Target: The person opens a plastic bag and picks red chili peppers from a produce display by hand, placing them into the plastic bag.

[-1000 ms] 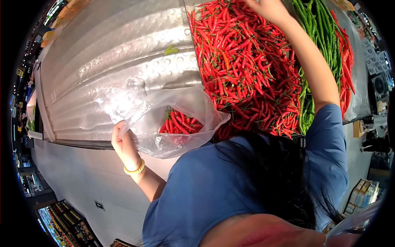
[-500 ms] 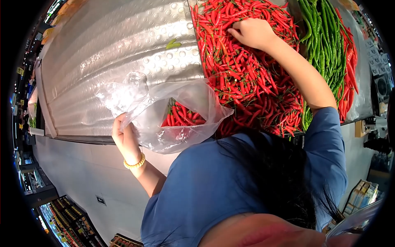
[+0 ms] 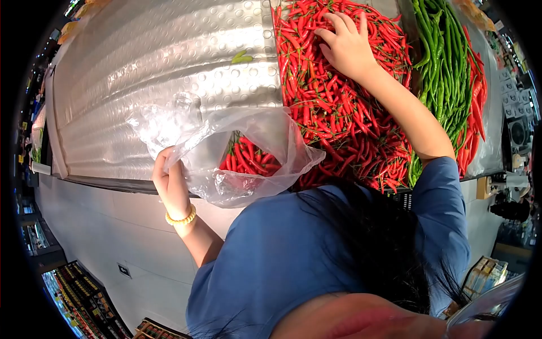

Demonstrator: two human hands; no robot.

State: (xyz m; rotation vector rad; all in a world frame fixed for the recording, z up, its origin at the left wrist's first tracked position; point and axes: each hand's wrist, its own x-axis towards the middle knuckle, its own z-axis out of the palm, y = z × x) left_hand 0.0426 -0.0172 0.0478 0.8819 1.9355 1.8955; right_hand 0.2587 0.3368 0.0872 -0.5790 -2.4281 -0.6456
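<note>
My left hand point(image 3: 171, 183), with a beaded bracelet at the wrist, pinches the edge of a clear plastic bag point(image 3: 243, 189). Through the bag's wide mouth several red chili peppers point(image 3: 248, 155) show inside. My right hand point(image 3: 349, 48) is over the far part of a big heap of red chili peppers point(image 3: 333, 107). Its fingers are spread apart and I see nothing held in them. Whether the fingertips touch the peppers I cannot tell.
Long green peppers point(image 3: 443, 73) lie right of the heap, with larger red peppers point(image 3: 477, 101) beyond. Left of it stretches a silvery dimpled mat point(image 3: 152, 68) bearing small green pieces point(image 3: 241, 57). Stocked shelves point(image 3: 87, 299) stand at lower left on the tiled floor point(image 3: 135, 237).
My right hand has opened from a closed fist, its fingers now spread over the heap. My left hand keeps its hold on the bag. The whole view has shifted slightly.
</note>
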